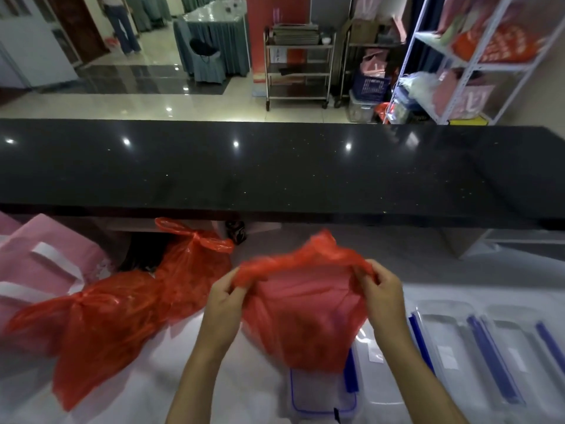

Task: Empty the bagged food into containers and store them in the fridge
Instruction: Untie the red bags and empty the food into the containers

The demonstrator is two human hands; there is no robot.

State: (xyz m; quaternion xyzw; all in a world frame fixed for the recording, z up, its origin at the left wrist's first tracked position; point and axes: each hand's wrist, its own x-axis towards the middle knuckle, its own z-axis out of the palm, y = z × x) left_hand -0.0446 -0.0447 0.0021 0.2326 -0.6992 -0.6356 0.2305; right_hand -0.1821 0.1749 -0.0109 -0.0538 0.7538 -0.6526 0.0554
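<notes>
A: Where is the bag being worked on?

B: A thin red plastic bag (305,304) is held up over the white work surface (238,377), just above a clear plastic container with a blue seal line (321,399). Its top edge is blurred.

A: And the hands?

B: The left hand (224,304) pinches the bag's rim on one side, fingers closed on the plastic. The right hand (382,295) grips the opposite side the same way, so the mouth is stretched between them.

A: What lies around it?

B: To the left, two knotted red plastic bags (128,307) lie full on the surface, beside pink paper carrier bags with white handles (52,264). To the right sit clear rectangular containers with blue clip strips (477,347). Behind everything runs a glossy black stone counter (275,166).
</notes>
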